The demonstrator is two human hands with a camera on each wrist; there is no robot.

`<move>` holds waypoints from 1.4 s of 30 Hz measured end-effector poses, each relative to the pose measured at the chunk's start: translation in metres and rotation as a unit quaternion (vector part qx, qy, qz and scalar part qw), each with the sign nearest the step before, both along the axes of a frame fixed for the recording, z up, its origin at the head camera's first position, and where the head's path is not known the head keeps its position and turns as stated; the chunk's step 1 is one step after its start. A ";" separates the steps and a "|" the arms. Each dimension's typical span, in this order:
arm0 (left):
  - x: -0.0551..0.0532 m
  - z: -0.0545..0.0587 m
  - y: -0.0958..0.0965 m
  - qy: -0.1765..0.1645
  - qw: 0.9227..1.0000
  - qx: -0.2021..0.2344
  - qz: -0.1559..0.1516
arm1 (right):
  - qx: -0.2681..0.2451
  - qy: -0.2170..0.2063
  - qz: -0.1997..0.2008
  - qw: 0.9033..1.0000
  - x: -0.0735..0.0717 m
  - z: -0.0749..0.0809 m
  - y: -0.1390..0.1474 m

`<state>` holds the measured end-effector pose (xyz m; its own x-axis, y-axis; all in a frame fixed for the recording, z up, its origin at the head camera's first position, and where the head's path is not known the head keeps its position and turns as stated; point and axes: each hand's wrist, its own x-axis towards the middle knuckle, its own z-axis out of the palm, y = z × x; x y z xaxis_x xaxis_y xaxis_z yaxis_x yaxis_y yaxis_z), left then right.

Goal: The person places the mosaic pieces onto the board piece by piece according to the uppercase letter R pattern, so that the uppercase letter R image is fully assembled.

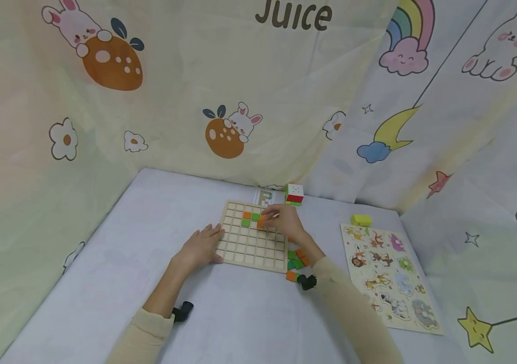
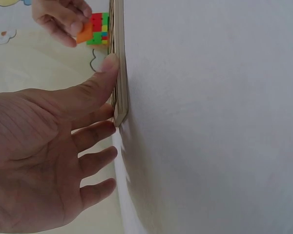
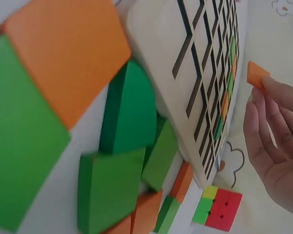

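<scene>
A wooden grid board (image 1: 252,248) lies on the table with a few orange and green square tiles (image 1: 245,222) in its far cells. My right hand (image 1: 284,218) is over the far part of the board. In the right wrist view, its thumb and fingers pinch an orange tile (image 3: 257,74), held above the board's surface. My left hand (image 1: 198,246) rests at the board's left edge with fingers spread and fairly straight. In the left wrist view, its thumb (image 2: 95,90) touches the board's edge.
Loose green and orange tiles (image 3: 112,190) lie along the board's right side. A puzzle cube (image 1: 294,193) and a printed pattern card (image 1: 266,196) are at the back. Farther right are a yellow block (image 1: 361,220) and an animal puzzle board (image 1: 387,275).
</scene>
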<state>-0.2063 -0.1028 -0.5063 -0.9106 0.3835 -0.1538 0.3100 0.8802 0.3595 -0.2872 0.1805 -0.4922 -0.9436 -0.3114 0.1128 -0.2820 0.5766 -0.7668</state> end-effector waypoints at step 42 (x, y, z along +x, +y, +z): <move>0.002 0.000 0.001 -0.006 1.000 0.017 0.017 | 0.028 -0.039 -0.034 0.998 0.006 -0.001 -0.026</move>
<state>-0.2044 -0.1019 -0.5066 -0.9210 0.3582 -0.1531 0.2760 0.8774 0.3924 -0.2814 0.1541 -0.4932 -0.9679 -0.2504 0.0216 -0.1809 0.6343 -0.7516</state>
